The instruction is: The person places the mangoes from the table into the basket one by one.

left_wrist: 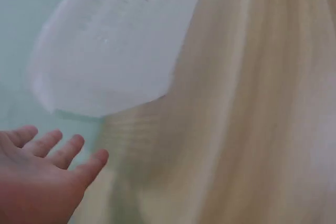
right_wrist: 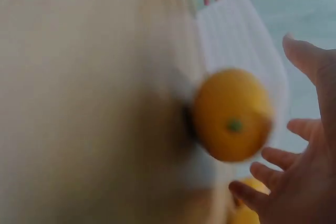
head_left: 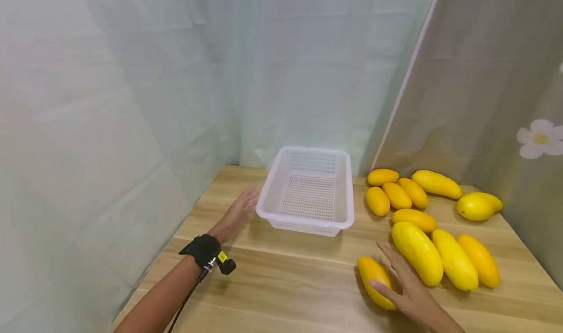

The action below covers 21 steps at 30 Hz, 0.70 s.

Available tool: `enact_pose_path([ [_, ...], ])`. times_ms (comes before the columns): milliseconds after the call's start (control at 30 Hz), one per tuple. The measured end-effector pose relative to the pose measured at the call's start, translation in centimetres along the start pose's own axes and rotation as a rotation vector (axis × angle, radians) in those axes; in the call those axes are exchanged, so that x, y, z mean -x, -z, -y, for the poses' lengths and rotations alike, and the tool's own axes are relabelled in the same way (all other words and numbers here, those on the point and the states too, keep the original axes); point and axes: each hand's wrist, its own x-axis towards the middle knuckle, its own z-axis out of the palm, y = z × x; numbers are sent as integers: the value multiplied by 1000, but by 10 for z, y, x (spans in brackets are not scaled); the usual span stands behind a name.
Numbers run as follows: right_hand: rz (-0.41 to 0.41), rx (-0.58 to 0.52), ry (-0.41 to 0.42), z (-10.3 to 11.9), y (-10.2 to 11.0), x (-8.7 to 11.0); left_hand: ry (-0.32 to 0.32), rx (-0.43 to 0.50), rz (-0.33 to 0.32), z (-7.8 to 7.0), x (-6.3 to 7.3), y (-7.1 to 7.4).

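A yellow-orange mango (head_left: 371, 274) lies on the table near its front edge. Over its right side hovers my right hand (head_left: 409, 294), thumb and fingers spread. In the right wrist view, the mango (right_wrist: 231, 106) shows its green stem spot, with the loosely spread right hand (right_wrist: 299, 177) beside it. A white plastic basket (head_left: 303, 220) with slotted walls stands farther back, nothing inside. My left hand (head_left: 239, 213), slightly blurred, is by the basket's left side with fingers extended; the left wrist view shows a gap between the left hand (left_wrist: 47, 177) and the basket (left_wrist: 115, 72).
Several smaller mangoes (head_left: 397, 196) are grouped at the back right. Larger, longer yellow fruits, papaya-like (head_left: 418, 252), lie right of my right hand; others (head_left: 478, 206) sit near the table's right edge. Curtains (head_left: 303, 69) enclose the wooden table (head_left: 281, 284).
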Motion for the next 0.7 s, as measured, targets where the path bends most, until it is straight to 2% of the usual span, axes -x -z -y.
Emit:
enact_pose_path([
  [33,-6,7,5,-2,-6,0,-3,63,35,5,-1,-3],
  [100,-19,24,8,-5,-17,1,-33,127,82,15,-2,-8],
  [233,-62,73,-14,-8,-37,3,-88,173,121,31,-3,-16],
  [300,-77,75,-50,-8,-42,5,-82,197,130,38,-5,-20],
  [467,-86,32,-120,-10,-42,11,-69,237,139,50,-12,-30],
  [700,-162,48,-141,-14,-33,5,-138,309,124,53,-14,-32],
])
